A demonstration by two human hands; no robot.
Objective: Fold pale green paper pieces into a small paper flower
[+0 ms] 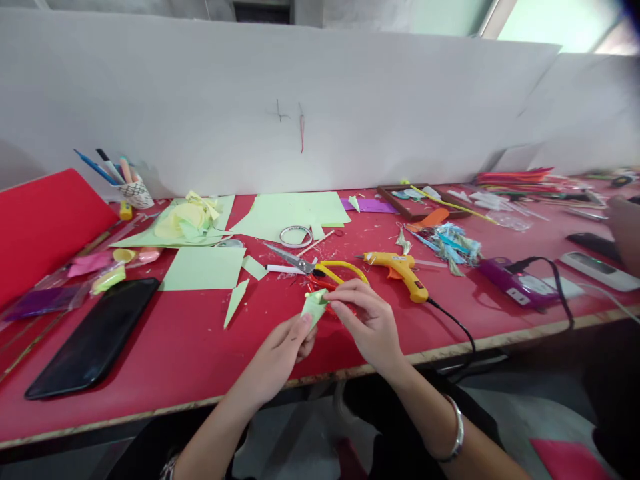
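Observation:
My left hand point(293, 340) is closed around a small light-green paper cone point(314, 308), held just above the red table near its front edge. Small pale bits show at the cone's top. At that top edge, the fingers of my right hand point(367, 317) are pinched; what they grip, if anything, is too small to make out. Just beyond the hands lie yellow-handled scissors point(343, 268), blades to the left. A yellow glue gun point(397, 265) rests to their right. Left of the hands is a pointed green paper piece point(236, 301).
Green paper sheets point(203, 269) and a tape roll point(295, 237) lie behind. A black phone point(95, 340) is at left, a pen cup point(137, 193) behind it. At right are a purple power strip point(517, 281), cords, tassels point(453, 245) and a person's hand point(625, 230).

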